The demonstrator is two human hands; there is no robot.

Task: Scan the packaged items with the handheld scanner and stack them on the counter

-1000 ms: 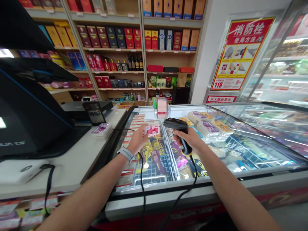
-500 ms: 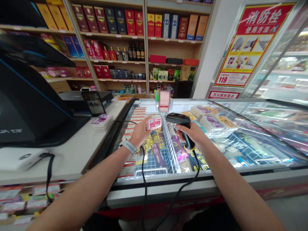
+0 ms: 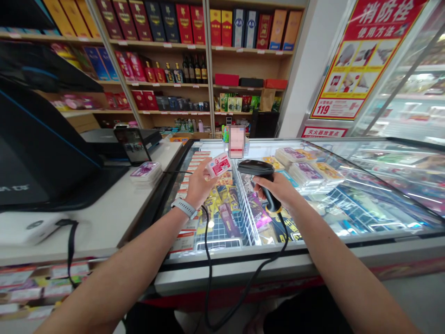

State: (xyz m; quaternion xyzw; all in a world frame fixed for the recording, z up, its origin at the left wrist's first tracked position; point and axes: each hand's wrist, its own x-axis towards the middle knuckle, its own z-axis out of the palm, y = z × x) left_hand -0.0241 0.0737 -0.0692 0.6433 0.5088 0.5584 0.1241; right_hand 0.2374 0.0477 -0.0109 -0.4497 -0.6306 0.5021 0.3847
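My left hand (image 3: 201, 183), with a grey watch band at the wrist, is closed on a small clear plastic box (image 3: 219, 166) with a red-and-white label. The box is tilted, its labelled face turned toward me. In my right hand (image 3: 274, 188) is a black barcode scanner (image 3: 256, 168), gripped by its handle, its head pointing left toward the box with a gap between them. From the handle a black cable (image 3: 283, 236) loops down in front of the freezer. Both hands are above the glass top of the chest freezer (image 3: 222, 242), which holds bagged ice creams.
On the freezer's right side are stacks of flat packs (image 3: 308, 174) with purple and orange labels. A similar stack (image 3: 146, 172) sits on the left counter (image 3: 104, 222), near a phone (image 3: 132, 144) and a large black till (image 3: 45, 148). Bottle shelves (image 3: 156, 44) stand behind.
The small box has tilted and risen slightly in my left hand, so more of its label faces me. My right hand still holds the scanner, almost in the same place.
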